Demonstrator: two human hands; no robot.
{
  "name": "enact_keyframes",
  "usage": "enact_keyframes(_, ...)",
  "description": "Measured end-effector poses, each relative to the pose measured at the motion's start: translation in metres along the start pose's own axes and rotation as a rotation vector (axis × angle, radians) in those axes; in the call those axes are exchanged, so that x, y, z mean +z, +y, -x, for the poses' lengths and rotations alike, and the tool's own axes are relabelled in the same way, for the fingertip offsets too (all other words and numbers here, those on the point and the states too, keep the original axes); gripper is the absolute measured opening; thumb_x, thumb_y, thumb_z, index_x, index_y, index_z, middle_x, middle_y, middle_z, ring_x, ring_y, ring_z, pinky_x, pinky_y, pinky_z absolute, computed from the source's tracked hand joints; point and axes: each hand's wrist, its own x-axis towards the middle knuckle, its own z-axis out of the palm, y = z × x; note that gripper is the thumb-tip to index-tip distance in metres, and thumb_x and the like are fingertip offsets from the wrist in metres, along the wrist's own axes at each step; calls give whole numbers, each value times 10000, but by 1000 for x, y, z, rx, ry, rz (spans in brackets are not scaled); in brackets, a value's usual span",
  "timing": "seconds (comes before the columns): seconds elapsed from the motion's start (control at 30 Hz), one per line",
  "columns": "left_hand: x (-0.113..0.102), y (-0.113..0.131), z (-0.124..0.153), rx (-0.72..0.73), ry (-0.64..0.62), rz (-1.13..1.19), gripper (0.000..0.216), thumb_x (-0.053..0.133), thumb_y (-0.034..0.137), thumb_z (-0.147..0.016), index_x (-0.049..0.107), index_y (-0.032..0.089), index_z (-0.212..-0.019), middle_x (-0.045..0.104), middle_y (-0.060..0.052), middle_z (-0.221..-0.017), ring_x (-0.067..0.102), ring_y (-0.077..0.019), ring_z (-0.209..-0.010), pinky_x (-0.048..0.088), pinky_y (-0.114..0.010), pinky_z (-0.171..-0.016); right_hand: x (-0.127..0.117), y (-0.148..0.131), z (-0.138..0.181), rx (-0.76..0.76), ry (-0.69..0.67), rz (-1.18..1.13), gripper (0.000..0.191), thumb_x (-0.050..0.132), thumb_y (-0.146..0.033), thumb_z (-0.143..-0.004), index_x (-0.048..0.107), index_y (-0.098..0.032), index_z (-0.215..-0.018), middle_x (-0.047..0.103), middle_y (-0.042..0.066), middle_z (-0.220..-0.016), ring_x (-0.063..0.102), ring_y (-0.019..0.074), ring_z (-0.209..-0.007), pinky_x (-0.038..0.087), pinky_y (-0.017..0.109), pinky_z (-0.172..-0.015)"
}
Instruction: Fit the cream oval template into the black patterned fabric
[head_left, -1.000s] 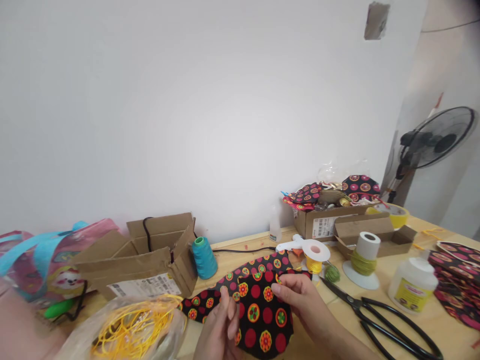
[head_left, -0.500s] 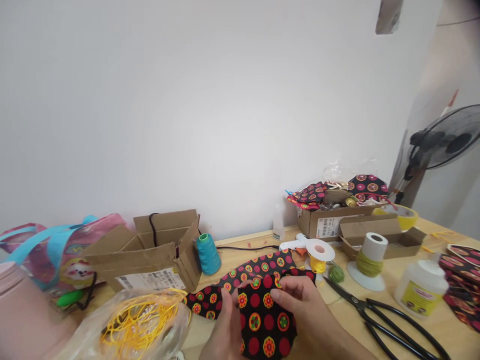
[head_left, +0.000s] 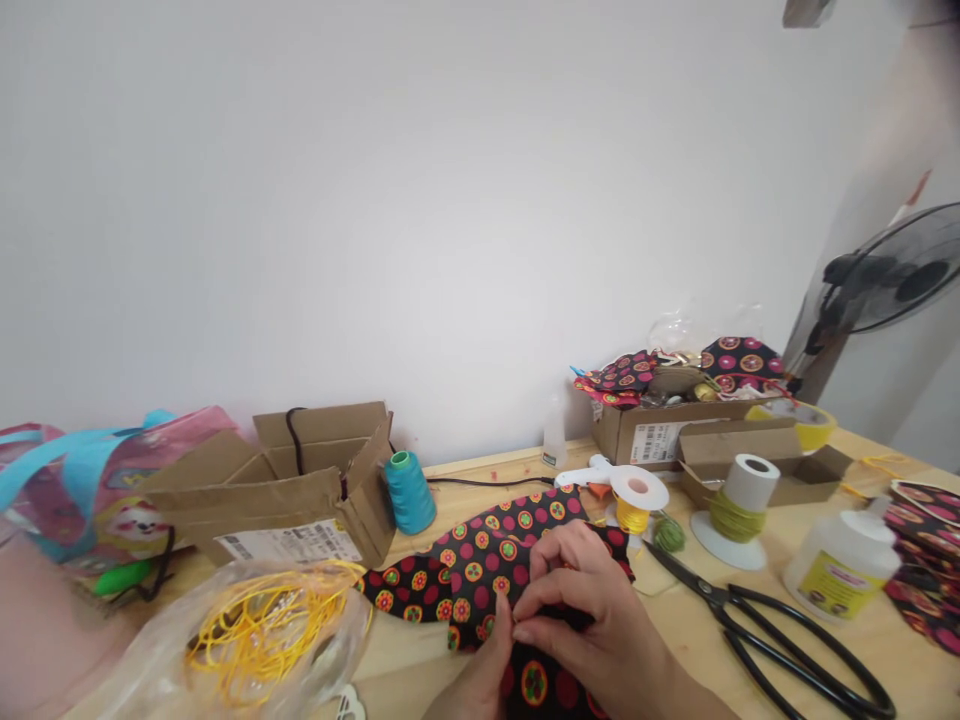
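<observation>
A black fabric piece with red dots and flower circles hangs below my fingers at the bottom of the view. My left hand pinches its upper edge between thumb and fingers. Against those fingertips, my right hand is closed in a pinch on the same edge. Whether something tiny sits between the fingertips is hidden. Behind my hands a larger cloth of the same pattern lies spread on the wooden table. Large black scissors rest to the right of my right hand.
On the left are a bag of yellow cord, an open cardboard box and a teal thread cone. Rightward stand a white hot glue gun, a green cord spool, a glue bottle and a box of fabric pieces.
My hands have come together at the upper edge of the fabric piece, which has dropped lower. My right hand has moved left and its fingers have curled. The view has shifted slightly.
</observation>
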Motion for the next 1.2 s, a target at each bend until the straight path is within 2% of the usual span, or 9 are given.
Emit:
enact_keyframes(0.17, -12, -10, 4, 99, -33, -123, 419, 786, 258, -495, 666, 261, -896, 583, -25, -1181, 374, -239, -1213, 117, -394, -1060, 1, 0, 2, 6, -27, 12, 77, 651, -202, -725, 650, -211, -648, 536, -4, -707, 502, 161, -703, 380, 321, -659)
enact_keyframes(0.3, -10, -10, 5, 193, -49, -199, 346, 740, 227, -579, 661, 275, -912, 585, 11, -1171, 427, -218, -1176, 142, -395, -1058, 3, -1, 4, -39, -47, 75, 109, 578, -142, -760, 584, -200, -668, 541, 2, -756, 492, 161, -734, 375, 311, -667)
enact_keyframes(0.4, -10, -6, 2, 186, -89, -229, 346, 738, 202, -575, 665, 225, -912, 582, -23, -1177, 413, -222, -1185, 156, -395, -1055, 2, -4, 4, -80, -72, 123, 127, 493, -128, -792, 529, -201, -694, 548, 12, -769, 481, 164, -730, 375, 313, -662)
enact_keyframes(0.47, -13, -5, 0, 177, -44, -212, 351, 745, 194, -561, 669, 218, -902, 605, -31, -1147, 436, -232, -1168, 147, -406, -1056, 0, -6, 3, -113, -100, 138, 131, 465, -139, -808, 509, -208, -705, 556, 18, -771, 481, 169, -732, 378, 317, -671)
enact_keyframes(0.6, -11, -5, 3, 164, 30, -128, 384, 770, 220, -515, 669, 246, -885, 662, -24, -1041, 369, -253, -1213, 177, -444, -1045, -2, -5, 2, -95, -87, 93, 121, 490, -144, -809, 489, -214, -711, 552, 12, -777, 486, 165, -740, 374, 311, -692)
enact_keyframes(0.73, 0, -4, 7, 136, 57, -25, 425, 717, 333, -597, 619, 238, -1000, 590, -55, -1166, 186, -237, -1292, 205, -462, -1032, -1, 1, 3, 27, 16, -4, 133, 507, -155, -805, 489, -213, -686, 532, 4, -760, 481, 169, -749, 375, 299, -672)
enact_keyframes(0.87, 6, -5, 6, 105, 53, -10, 422, 609, 466, -677, 617, 201, -1005, 538, -79, -1229, 166, -232, -1296, 173, -451, -1044, 1, 2, 4, 76, 7, -58, 126, 534, -180, -794, 533, -203, -670, 532, 4, -739, 487, 167, -733, 375, 299, -674)
enact_keyframes(1.07, -7, -7, 3, 144, -62, -173, 461, 707, 434, -579, 628, 256, -998, 539, -47, -1232, 170, -243, -1297, 98, -416, -1059, 2, 2, 3, 87, -29, -106, 135, 559, -214, -787, 566, -195, -654, 526, 8, -732, 493, 172, -749, 376, 297, -691)
enact_keyframes(1.2, -18, -9, -6, 117, -200, -319, 641, 671, 515, -580, 556, 201, -1127, 469, -65, -1299, 140, -267, -1301, 42, -416, -1060, 1, 0, 3, 132, -48, -109, 109, 590, -159, -754, 603, -187, -649, 534, 10, -722, 500, 172, -747, 374, 300, -707)
